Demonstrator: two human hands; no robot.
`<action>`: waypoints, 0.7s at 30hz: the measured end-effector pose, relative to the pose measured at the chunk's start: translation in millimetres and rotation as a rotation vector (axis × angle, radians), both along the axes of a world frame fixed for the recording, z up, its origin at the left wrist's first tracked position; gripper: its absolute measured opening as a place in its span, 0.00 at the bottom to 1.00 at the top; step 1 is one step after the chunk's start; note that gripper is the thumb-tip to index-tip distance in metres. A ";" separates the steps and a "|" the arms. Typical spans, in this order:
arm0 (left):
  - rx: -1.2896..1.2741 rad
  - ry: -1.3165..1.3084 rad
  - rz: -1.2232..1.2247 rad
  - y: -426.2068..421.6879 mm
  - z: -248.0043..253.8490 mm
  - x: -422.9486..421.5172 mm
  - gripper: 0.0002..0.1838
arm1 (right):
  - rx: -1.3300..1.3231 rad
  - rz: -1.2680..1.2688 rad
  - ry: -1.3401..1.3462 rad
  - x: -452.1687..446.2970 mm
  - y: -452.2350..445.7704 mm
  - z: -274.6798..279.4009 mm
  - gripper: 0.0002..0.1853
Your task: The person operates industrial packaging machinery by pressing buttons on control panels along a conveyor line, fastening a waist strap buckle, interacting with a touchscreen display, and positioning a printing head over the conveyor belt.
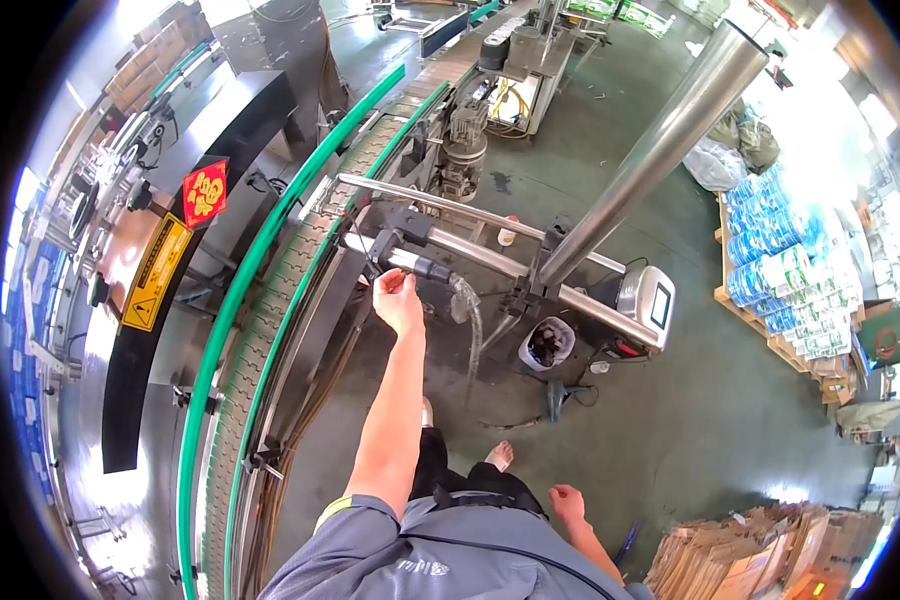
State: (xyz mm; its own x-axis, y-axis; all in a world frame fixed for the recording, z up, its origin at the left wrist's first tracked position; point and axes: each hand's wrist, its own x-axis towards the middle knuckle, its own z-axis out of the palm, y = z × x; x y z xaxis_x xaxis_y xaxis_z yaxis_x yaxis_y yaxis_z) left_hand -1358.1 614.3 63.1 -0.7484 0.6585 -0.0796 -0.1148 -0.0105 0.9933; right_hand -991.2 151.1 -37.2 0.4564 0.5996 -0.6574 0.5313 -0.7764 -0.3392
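Note:
My left hand (398,300) is raised at the conveyor's side, its fingertips pinched together just below a silver-and-black cylindrical head (405,262). Whatever lies between those fingertips is too small to make out. From the black end of the head, a clear wrapped hose (472,318) hangs down. The head sits by a black clamp (407,226) on a metal bar (478,252). Low by my side hangs my right hand (567,502), fingers curled in, with nothing visible in them.
A curved slat conveyor (260,350) with green rails runs along my left. A thick steel post (660,140) slants up ahead. A lined bin (547,343) and a grey heat-gun-like tool (557,398) are on the floor. Flattened cardboard (740,555) lies at right.

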 end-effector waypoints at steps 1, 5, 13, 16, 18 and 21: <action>0.027 -0.020 0.007 -0.5 -0.8 -0.4 0.10 | 0.005 0.010 -0.005 0.8 -0.6 -1.2 0.20; 0.115 -0.212 -0.008 1.6 -3.5 -3.6 0.09 | 0.009 0.001 0.005 1.9 -1.4 1.2 0.20; 0.099 -0.108 0.001 3.0 -7.3 -4.3 0.12 | 0.036 0.009 0.024 -2.9 11.3 9.2 0.20; 0.115 -0.211 0.045 7.1 -19.7 -8.8 0.16 | 0.027 0.004 0.010 -4.3 12.6 13.3 0.20; 0.154 -0.533 0.001 6.6 -23.2 -13.2 0.18 | 0.031 0.003 0.004 -4.0 9.9 10.8 0.20; 0.126 -0.698 -0.085 2.3 -25.9 -19.9 0.16 | 0.026 0.004 -0.002 -3.4 6.5 7.8 0.20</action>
State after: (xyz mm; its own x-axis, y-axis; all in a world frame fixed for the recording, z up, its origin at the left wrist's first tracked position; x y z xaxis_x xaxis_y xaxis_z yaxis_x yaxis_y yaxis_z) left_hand -1377.9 616.6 37.2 -0.4962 0.7480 -0.4408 -0.7293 -0.0836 0.6791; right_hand -994.6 157.6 -29.4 0.4553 0.6184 -0.6405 0.5352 -0.7650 -0.3582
